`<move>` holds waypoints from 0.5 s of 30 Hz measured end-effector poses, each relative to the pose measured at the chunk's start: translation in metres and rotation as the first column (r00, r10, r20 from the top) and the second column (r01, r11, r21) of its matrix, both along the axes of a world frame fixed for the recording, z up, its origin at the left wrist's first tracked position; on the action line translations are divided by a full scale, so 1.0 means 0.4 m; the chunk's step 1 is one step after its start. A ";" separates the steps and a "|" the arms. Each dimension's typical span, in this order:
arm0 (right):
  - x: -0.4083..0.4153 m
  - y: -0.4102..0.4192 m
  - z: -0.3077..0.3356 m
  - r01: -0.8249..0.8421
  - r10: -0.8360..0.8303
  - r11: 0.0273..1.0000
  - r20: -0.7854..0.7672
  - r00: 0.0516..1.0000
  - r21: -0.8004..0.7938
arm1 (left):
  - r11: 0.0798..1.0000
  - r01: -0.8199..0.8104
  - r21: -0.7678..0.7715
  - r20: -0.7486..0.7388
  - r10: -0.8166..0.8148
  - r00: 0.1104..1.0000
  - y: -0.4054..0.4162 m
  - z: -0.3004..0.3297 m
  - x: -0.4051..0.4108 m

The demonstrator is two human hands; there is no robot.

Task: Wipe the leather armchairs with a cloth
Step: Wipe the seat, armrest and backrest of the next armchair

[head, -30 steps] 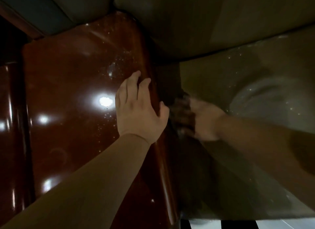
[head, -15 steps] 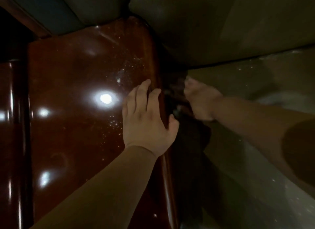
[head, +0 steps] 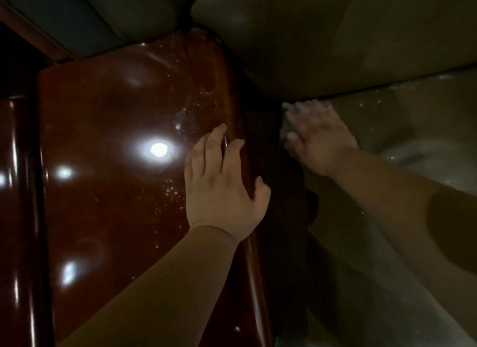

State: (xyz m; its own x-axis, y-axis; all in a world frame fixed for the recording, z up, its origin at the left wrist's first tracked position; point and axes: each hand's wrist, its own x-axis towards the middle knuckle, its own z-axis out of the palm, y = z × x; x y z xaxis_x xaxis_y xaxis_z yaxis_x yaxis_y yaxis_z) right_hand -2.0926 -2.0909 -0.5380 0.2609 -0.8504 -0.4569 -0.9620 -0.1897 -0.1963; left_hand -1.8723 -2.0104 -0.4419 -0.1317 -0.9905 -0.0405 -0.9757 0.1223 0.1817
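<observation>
While our left hand [head: 222, 189] lies flat with straight fingers on the glossy, dark red wooden armrest [head: 116, 166], released and holding nothing, our right hand [head: 318, 140] reaches toward one o'clock onto the seat cushion [head: 413, 129] of the armchair. That hand is blurred; pale bits of cloth [head: 285, 129] show at its fingertips, at the nine o'clock edge of the seat beside the dark gap, yet we cannot tell whether the grip grasps it. Grained olive leather forms the rounded back cushion [head: 322, 36] at twelve o'clock. White specks and bright round reflections dot the polished wood.
</observation>
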 end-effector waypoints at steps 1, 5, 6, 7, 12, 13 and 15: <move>0.013 -0.002 -0.001 0.077 -0.077 0.997 -0.025 0.997 -0.011 | 1.000 0.002 -0.002 0.002 -0.002 1.000 0.002 0.000 0.002; 0.090 0.159 0.026 -0.052 0.051 0.996 0.018 0.999 0.069 | 1.000 0.019 0.020 0.022 -0.019 1.000 0.006 0.000 0.013; 0.089 0.202 0.040 -0.201 0.196 0.978 0.073 0.978 0.063 | 1.000 0.018 0.019 0.027 -0.018 0.999 0.003 0.000 0.015; 0.067 0.219 0.045 -0.338 0.332 0.939 0.101 0.938 0.058 | 1.000 0.017 0.014 0.027 -0.017 0.999 0.001 0.000 0.016; -0.095 0.089 0.011 -0.226 0.226 0.974 -0.010 0.974 -0.029 | 1.000 0.028 0.010 0.004 -0.028 1.000 0.001 -0.008 0.004; -0.100 0.070 0.005 -0.067 0.066 0.997 -0.023 0.998 -0.044 | 1.000 0.028 0.013 0.000 -0.028 1.000 0.003 -0.009 0.003; -0.061 0.065 0.006 0.176 -0.177 0.984 -0.055 0.983 -0.020 | 1.000 0.027 0.012 0.000 -0.027 1.000 0.005 -0.007 0.008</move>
